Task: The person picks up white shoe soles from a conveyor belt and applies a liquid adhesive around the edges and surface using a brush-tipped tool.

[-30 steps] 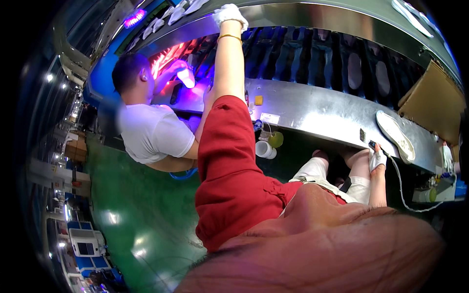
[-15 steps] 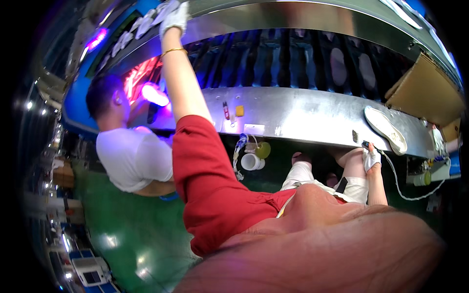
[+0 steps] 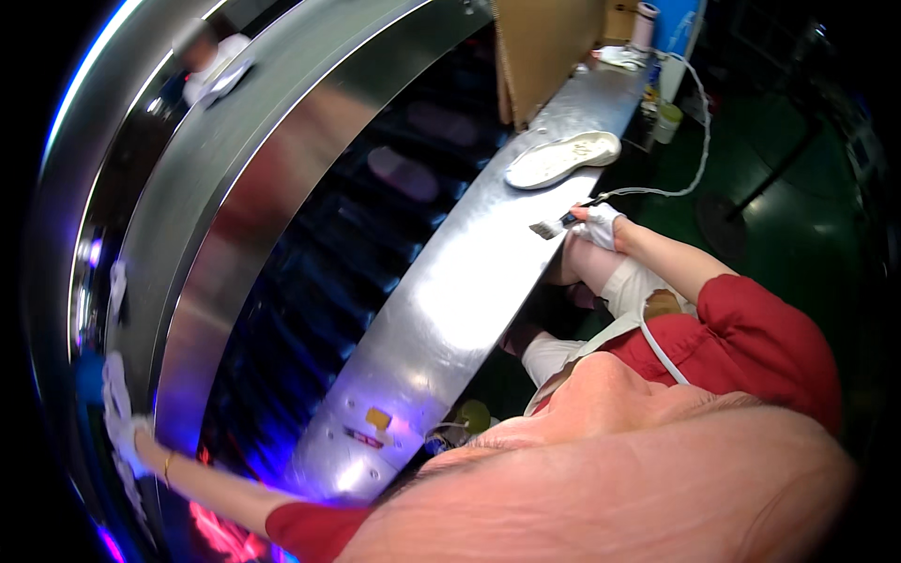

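My right hand point(image 3: 601, 227), in a white glove with bare fingertips, is closed on a flat brush point(image 3: 554, 225). A thin white hose point(image 3: 657, 192) runs from the brush's handle. Just beyond the bristles, a white shoe sole point(image 3: 563, 159) lies on the metal ledge point(image 3: 469, 281), its hollow side showing. My left arm is stretched far out to the left. At the belt point(image 3: 239, 117), my gloved left hand point(image 3: 129, 443) meets a white sole-shaped piece point(image 3: 114, 383). Blur hides its fingers, so I cannot tell whether it grips the piece.
Two dim soles, one clearer point(image 3: 402, 174), lie in the dark trough point(image 3: 310, 272) between belt and ledge. A cardboard sheet point(image 3: 544, 56) stands at the ledge's far end. A yellow block point(image 3: 379, 418) and a small red tool point(image 3: 362, 438) lie nearer. A blurred person point(image 3: 211, 66) is beyond the belt.
My view has swung round to the right. My left arm stays stretched toward the belt's white pieces. The brush in my right hand now shows clearly beside the sole.
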A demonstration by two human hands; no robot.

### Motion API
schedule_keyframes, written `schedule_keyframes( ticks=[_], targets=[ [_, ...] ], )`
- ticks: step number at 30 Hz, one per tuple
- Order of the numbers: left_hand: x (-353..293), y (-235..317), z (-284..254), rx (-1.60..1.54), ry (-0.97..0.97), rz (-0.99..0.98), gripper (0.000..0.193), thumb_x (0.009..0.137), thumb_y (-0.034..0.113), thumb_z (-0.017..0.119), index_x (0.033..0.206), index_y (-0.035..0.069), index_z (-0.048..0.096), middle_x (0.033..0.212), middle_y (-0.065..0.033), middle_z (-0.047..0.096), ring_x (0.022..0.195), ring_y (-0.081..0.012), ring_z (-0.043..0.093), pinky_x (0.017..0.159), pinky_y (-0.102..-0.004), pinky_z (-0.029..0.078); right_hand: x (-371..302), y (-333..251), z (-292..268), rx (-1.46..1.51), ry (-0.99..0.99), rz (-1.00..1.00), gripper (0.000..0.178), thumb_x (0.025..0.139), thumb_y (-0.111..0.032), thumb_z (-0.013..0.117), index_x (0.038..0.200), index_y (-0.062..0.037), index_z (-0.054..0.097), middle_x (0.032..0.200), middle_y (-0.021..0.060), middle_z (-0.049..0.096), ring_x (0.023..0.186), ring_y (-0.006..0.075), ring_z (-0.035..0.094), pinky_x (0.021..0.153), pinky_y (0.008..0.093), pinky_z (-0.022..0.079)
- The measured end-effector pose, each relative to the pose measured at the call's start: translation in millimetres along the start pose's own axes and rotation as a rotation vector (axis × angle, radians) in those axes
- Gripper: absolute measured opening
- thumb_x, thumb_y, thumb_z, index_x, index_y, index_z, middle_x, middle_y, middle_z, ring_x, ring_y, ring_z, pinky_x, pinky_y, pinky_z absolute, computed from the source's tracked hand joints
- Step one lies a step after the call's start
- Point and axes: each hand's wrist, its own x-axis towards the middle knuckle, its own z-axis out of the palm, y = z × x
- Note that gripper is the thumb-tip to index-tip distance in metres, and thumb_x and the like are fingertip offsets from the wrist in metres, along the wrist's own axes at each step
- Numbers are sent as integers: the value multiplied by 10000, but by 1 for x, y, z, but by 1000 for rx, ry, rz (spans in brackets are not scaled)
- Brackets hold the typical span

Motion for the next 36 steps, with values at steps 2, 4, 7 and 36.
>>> schedule_keyframes(
  ticks=[2, 4, 7, 36],
  targets=[
    [-2, -7, -6, 39, 21, -4, 469, 820, 492, 438, 1048, 122, 616, 1033, -120, 604, 902, -309, 584, 792, -436, 444, -2, -2, 3, -1, 17, -14, 175, 770, -97, 706, 917, -94, 612, 837, 11, 622, 689, 107, 586, 553, 222, 466],
    [-2, -6, -1, 58, 27, 9, 450, 817, 478, 447, 1030, 121, 618, 1013, -120, 604, 883, -310, 585, 773, -443, 446, -8, -3, 2, -7, 20, -16, 169, 765, -92, 711, 899, -103, 608, 806, 4, 614, 666, 100, 578, 542, 213, 459],
    [-4, -14, -2, 102, 47, 8, 420, 813, 457, 461, 1004, 119, 622, 983, -120, 605, 854, -311, 586, 745, -452, 448, -15, -2, 11, -6, -3, -27, 165, 755, -87, 720, 871, -111, 606, 781, -5, 601, 658, 93, 566, 535, 210, 444],
    [-135, 112, -144, 578, 437, 348, 166, 772, 228, 594, 699, 85, 636, 663, -119, 569, 576, -292, 580, 485, -458, 463, -37, -29, 29, -36, -159, -156, 173, 795, -115, 688, 951, -64, 633, 832, 20, 611, 705, 89, 544, 587, 206, 438]
  ],
)
